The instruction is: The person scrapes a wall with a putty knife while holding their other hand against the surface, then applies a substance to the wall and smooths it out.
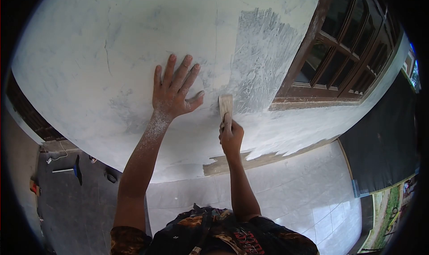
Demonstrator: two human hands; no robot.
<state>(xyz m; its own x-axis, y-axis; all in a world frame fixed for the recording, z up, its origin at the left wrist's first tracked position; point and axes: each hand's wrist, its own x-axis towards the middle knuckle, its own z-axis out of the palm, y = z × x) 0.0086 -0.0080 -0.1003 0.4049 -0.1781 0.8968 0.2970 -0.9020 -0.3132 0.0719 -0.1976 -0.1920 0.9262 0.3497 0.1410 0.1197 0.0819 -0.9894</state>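
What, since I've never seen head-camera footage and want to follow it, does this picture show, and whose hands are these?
There is no machine here. The camera sits on a person's head, looking forward and down, so the two bare hands are the wearer's own, and the dark patterned shirt at the bottom is theirs too. The left hand, fingers spread, appears to rest against a whitish wall; pale dust covers its wrist. The right hand grips a flat, pale tool at the wall. The wall carries a grey, streaky patch beside a brown-framed window.
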